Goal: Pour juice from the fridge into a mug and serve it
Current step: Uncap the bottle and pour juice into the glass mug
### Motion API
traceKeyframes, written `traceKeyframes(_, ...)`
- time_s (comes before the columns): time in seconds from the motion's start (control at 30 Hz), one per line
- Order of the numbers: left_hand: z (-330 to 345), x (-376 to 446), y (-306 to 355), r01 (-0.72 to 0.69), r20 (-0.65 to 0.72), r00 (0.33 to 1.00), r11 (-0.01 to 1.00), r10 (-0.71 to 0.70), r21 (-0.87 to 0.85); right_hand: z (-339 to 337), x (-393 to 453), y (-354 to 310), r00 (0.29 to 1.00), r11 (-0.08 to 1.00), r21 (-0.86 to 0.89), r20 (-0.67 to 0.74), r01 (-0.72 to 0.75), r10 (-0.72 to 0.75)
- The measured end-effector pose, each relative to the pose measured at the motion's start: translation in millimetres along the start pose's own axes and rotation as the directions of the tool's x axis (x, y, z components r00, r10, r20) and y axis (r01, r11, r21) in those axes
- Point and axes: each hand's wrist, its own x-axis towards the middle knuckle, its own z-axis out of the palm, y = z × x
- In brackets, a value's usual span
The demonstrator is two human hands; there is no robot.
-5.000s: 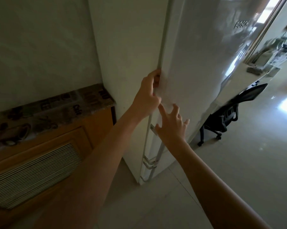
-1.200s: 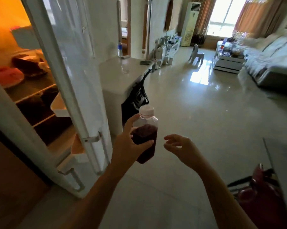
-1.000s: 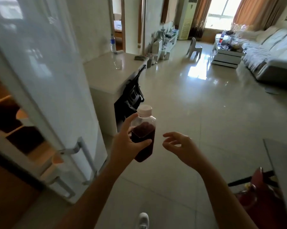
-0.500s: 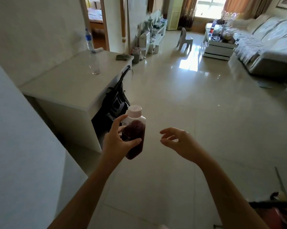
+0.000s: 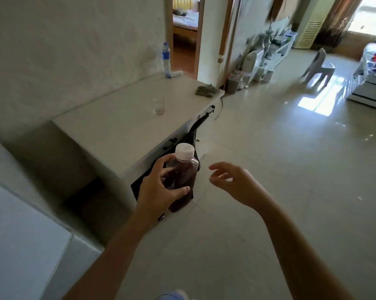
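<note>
Carrying the juice bottle (image 5: pixel 182 180), the left hand (image 5: pixel 159 191) wraps around it near the table (image 5: pixel 109 131). The right hand (image 5: pixel 236 182) hangs loose, empty. Next job, probably: twist off the cap (image 5: pixel 184 150), pour into the far glass (image 5: pixel 158 106).

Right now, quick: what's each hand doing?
Left hand: grips the capped juice bottle.
Right hand: open, fingers relaxed, holding nothing.

The left hand (image 5: pixel 159 191) covers part of the juice bottle (image 5: pixel 182 180). A chair (image 5: pixel 191 135) sits mostly hidden under the desk (image 5: pixel 117 131). Far shelf clutter (image 5: pixel 267 53) is blurred beyond telling.
</note>
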Motion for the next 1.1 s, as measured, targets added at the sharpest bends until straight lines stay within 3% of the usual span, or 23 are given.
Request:
traceKeyframes(0.3, 33.4, 165.5, -29.1, 0.065, -0.199, 0.979, 0.996, -0.052, 0.06, -51.0, 200.3, 21.0, 0.984, 0.988, -0.022, 0.095, 0.152, -0.149)
traceKeyframes(0.57, 46.9, 294.9, -45.4, 0.138, -0.292, 0.953, 0.973, -0.08, 0.185, -86.0, 356.3, 16.3, 0.944, 0.954, 0.035, 0.144, 0.296, -0.298)
traceKeyframes(0.7, 52.5, 344.5, -51.6, 0.188, -0.37, 0.926, 0.936, -0.068, 0.299, -98.1, 436.4, 1.1, 0.879, 0.885, -0.066, 0.169, 0.462, -0.446)
traceKeyframes(0.87, 66.9, 401.9, -58.0, 0.337, -0.509, 0.851, 0.875, -0.125, 0.349, -103.7, 518.6, -8.8, 0.758, 0.71, -0.27, 0.287, 0.651, -0.586)
traceKeyframes(0.97, 76.8, 433.0, -58.4, 0.424, -0.594, 0.786, 0.848, -0.171, 0.317, -109.8, 556.3, -10.7, 0.7, 0.641, -0.287, 0.376, 0.711, -0.608)
traceKeyframes(1.1, 87.5, 463.6, -59.0, 0.466, -0.635, 0.75, 0.83, -0.186, 0.306, -112.7, 595.9, -10.0, 0.633, 0.615, -0.213, 0.463, 0.759, -0.621)
